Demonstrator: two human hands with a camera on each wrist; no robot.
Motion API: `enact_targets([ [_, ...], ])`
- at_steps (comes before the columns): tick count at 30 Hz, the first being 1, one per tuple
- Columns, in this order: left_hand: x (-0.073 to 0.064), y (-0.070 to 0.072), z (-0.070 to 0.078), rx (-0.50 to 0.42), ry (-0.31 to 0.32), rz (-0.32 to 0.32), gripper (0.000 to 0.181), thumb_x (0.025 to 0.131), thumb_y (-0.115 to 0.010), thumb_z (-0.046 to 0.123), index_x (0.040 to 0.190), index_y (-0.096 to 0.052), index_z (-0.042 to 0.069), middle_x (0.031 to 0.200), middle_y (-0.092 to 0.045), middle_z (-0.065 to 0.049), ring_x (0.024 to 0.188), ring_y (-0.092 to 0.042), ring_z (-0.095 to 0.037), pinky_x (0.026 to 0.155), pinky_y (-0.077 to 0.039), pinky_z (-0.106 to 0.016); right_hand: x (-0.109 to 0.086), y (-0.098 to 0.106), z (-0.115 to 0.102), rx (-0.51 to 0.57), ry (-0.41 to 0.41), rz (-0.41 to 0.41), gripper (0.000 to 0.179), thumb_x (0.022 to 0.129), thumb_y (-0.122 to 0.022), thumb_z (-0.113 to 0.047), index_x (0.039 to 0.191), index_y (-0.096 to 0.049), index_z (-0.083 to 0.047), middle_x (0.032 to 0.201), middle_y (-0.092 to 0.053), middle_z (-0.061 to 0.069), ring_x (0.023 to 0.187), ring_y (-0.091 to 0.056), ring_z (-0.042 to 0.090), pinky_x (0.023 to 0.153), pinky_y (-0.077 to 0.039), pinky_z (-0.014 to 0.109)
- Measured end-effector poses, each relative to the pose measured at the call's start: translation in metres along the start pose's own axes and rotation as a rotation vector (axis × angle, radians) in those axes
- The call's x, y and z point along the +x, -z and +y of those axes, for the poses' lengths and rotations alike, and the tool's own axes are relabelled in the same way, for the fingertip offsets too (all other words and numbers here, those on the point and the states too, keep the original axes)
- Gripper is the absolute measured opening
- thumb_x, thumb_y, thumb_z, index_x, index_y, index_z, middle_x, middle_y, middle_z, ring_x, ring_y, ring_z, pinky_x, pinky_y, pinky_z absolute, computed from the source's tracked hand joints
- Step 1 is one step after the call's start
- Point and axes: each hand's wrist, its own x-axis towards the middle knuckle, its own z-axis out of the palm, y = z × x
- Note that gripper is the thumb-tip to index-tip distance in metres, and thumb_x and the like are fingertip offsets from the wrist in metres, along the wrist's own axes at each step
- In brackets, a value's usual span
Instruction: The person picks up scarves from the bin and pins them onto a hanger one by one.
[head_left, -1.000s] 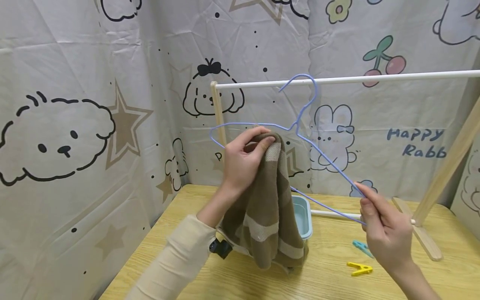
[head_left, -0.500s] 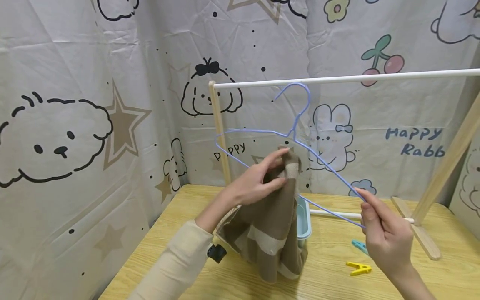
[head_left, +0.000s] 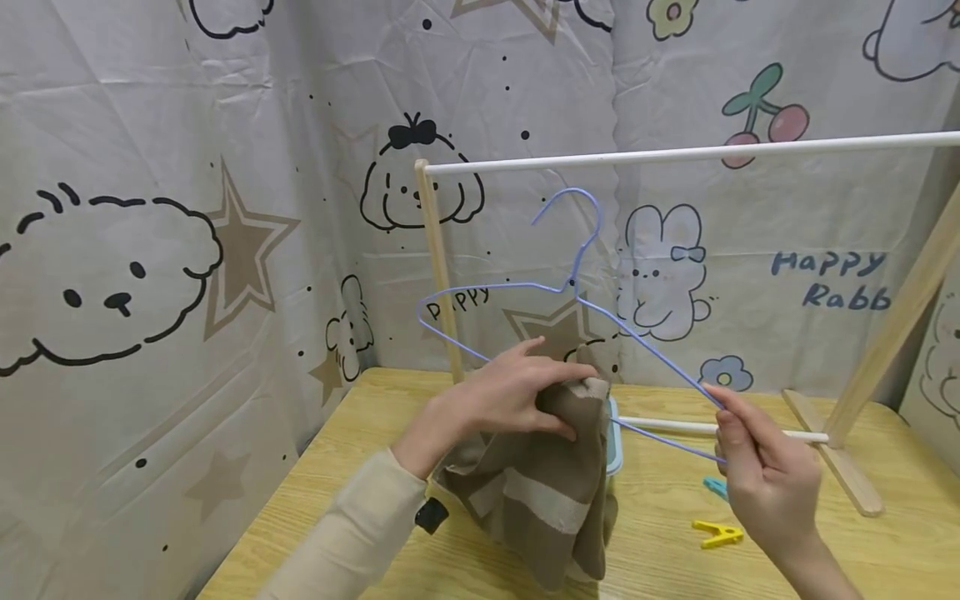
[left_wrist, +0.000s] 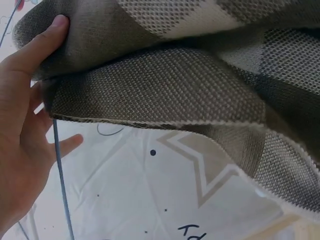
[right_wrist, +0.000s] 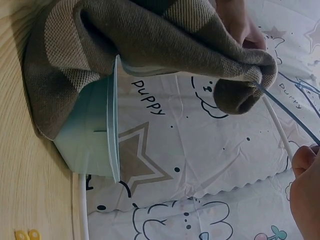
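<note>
Head view: right grip curls round the blue hanger.

A thin blue wire hanger is held above the desk by its right corner, which is tipped lower than the left; its hook is left free, turned toward the left. Over its lower bar a brown knitted cloth, banded with beige, is draped in loose folds, its longer end hung in front.
</note>
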Motion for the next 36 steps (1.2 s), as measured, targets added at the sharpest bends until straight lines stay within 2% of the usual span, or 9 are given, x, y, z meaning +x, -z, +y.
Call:
enact_targets([
  [3,-0.003,-0.003,-0.002,0.035,0.009,0.079,0.071,0.077,-0.082,0.049,0.137,-0.059,0.020,0.124,-0.069,0.006,0.108,-0.065,-0.010,0.103,-0.047,-0.034,-0.002,0.000,0.002,-0.015,-0.019,-0.023,0.021,0.087,-0.049,0.024,0.103,-0.062,0.027,0.060,-0.050,0.002,0.047,-0.039,0.001,0.038,-0.026,0.014],
  [6,-0.005,-0.006,-0.005,0.024,0.020,0.157,0.066,0.075,-0.084,0.049,0.132,-0.064,0.021,0.113,-0.072,0.005,0.094,-0.066,-0.009,0.080,-0.052,-0.027,-0.006,0.002,0.005,0.019,-0.072,-0.038,0.024,0.085,-0.047,0.027,0.103,-0.062,0.027,0.063,-0.051,0.001,0.045,-0.040,0.002,0.036,-0.026,0.016],
  [10,-0.006,-0.007,-0.005,-0.010,0.016,0.277,0.057,0.075,-0.086,0.040,0.125,-0.068,0.019,0.108,-0.074,0.002,0.090,-0.069,-0.010,0.075,-0.054,-0.025,-0.012,0.008,0.009,0.157,-0.181,-0.038,0.029,0.084,-0.045,0.029,0.108,-0.060,0.026,0.063,-0.052,0.000,0.044,-0.040,0.005,0.033,-0.024,0.021],
  [14,-0.003,-0.003,-0.003,-0.080,0.049,0.445,0.048,0.075,-0.086,0.025,0.118,-0.072,0.012,0.108,-0.076,-0.002,0.095,-0.073,-0.015,0.082,-0.056,-0.026,-0.021,0.010,0.011,0.050,-0.255,-0.108,0.033,0.084,-0.050,0.029,0.111,-0.064,0.018,0.058,-0.047,-0.003,0.042,-0.037,0.003,0.032,-0.024,0.020],
  [17,0.003,0.002,0.001,-0.148,0.156,0.537,0.045,0.075,-0.085,0.021,0.117,-0.072,0.009,0.109,-0.076,-0.005,0.097,-0.073,-0.019,0.084,-0.056,-0.031,-0.028,0.006,0.011,0.047,-0.261,-0.139,0.033,0.085,-0.048,0.029,0.113,-0.063,0.017,0.058,-0.046,-0.001,0.042,-0.037,0.003,0.032,-0.025,0.020],
  [22,0.018,0.008,0.008,-0.254,0.403,0.618,0.042,0.081,-0.081,0.028,0.119,-0.070,0.014,0.108,-0.075,-0.004,0.091,-0.070,-0.019,0.079,-0.054,-0.034,-0.030,-0.004,0.006,0.210,-0.180,-0.136,0.027,0.089,-0.046,0.026,0.113,-0.059,0.024,0.064,-0.049,0.004,0.046,-0.039,0.005,0.034,-0.026,0.019],
  [27,0.033,0.010,-0.001,-0.270,0.530,0.772,0.034,0.084,-0.076,0.028,0.115,-0.070,0.014,0.102,-0.074,-0.003,0.088,-0.069,-0.019,0.078,-0.053,-0.034,-0.029,-0.013,-0.003,0.184,-0.088,-0.196,0.021,0.091,-0.054,0.019,0.110,-0.062,0.023,0.060,-0.046,0.002,0.044,-0.037,0.002,0.039,-0.028,0.009],
  [30,0.037,0.008,-0.011,-0.240,0.595,0.755,0.034,0.084,-0.075,0.030,0.113,-0.070,0.013,0.101,-0.074,-0.005,0.089,-0.069,-0.021,0.078,-0.054,-0.036,-0.032,-0.017,-0.008,0.162,-0.094,-0.176,0.021,0.090,-0.054,0.019,0.109,-0.063,0.022,0.058,-0.045,0.001,0.043,-0.037,0.002,0.039,-0.027,0.009],
  [36,0.030,-0.003,-0.019,-0.281,0.640,0.483,0.053,0.087,-0.076,0.039,0.128,-0.057,0.011,0.093,-0.069,-0.003,0.083,-0.065,-0.018,0.072,-0.052,-0.032,-0.035,-0.015,-0.008,0.217,-0.159,-0.037,0.022,0.088,-0.049,0.027,0.106,-0.060,0.027,0.063,-0.050,0.004,0.045,-0.039,0.008,0.034,-0.025,0.019],
])
